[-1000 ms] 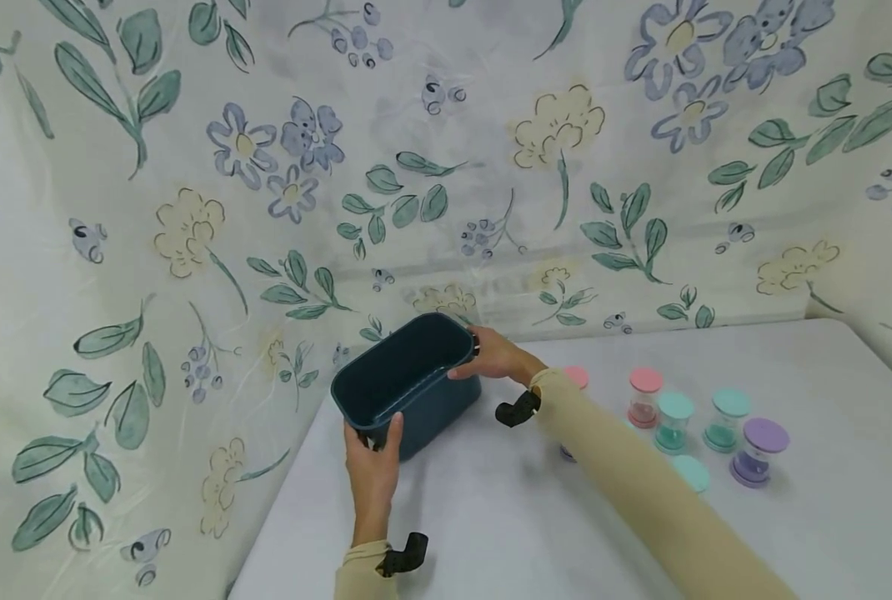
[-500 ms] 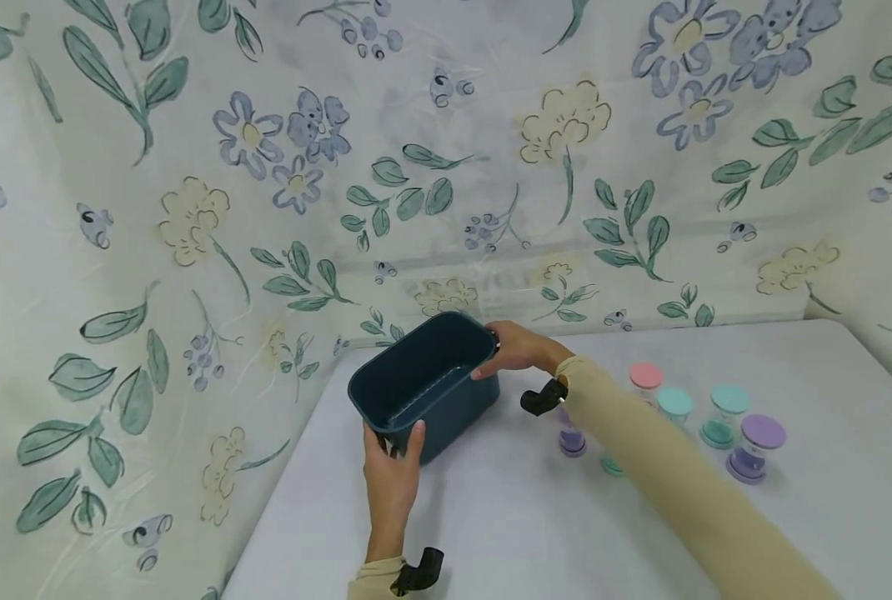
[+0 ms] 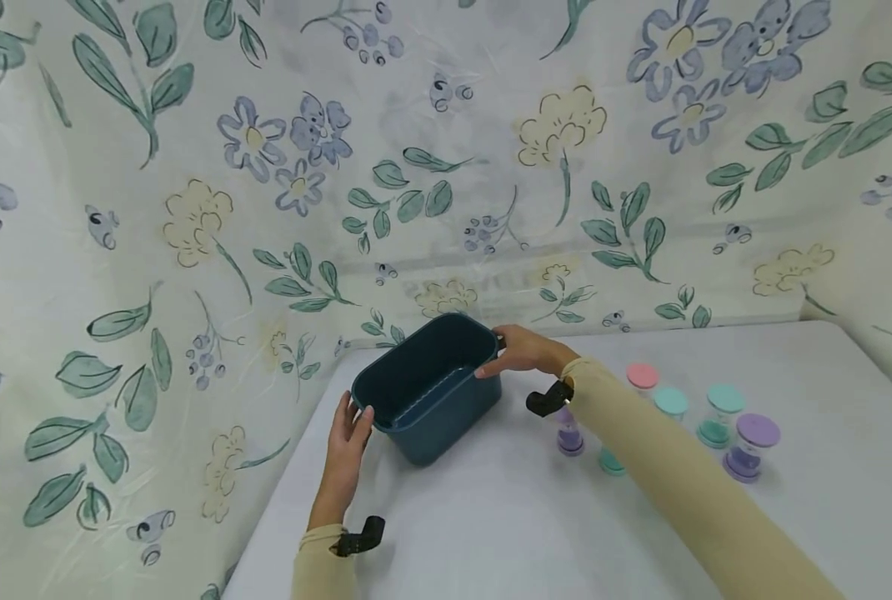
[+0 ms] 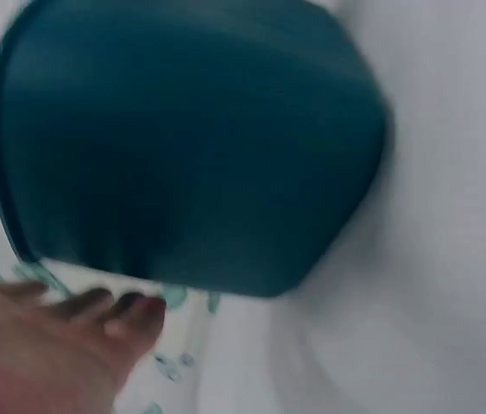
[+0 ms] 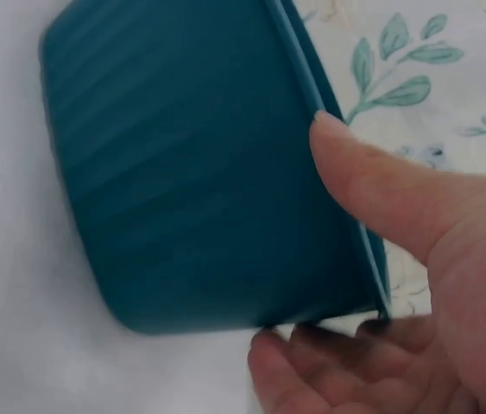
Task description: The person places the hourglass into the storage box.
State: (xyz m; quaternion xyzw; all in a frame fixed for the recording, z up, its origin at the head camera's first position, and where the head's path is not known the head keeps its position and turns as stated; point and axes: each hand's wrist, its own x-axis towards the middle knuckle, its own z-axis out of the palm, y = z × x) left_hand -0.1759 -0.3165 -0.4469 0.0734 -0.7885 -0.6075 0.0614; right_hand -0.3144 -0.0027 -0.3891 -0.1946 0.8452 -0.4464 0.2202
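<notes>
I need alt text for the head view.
The right hand grips the far end of a dark blue bin at a white table; the left hand is beside its near end. Small lidded jars stand to the right, some partly behind the right sleeve.

Vs 1.0 s ago: shifted dark-blue bin (image 3: 442, 417) a bit to the right, nearer purple jar (image 3: 569, 440), w/ R hand (image 3: 524, 350) going along. Since 0.5 s ago: took L hand (image 3: 347, 442) off the bin's near end, over to its left corner; can't tell if touching there. Also vs 1.0 s ago: covered one pink lid & frontmost teal lid w/ R sleeve (image 3: 663, 467); uncovered more of purple jar plus teal base (image 3: 613, 462) beside it.
</notes>
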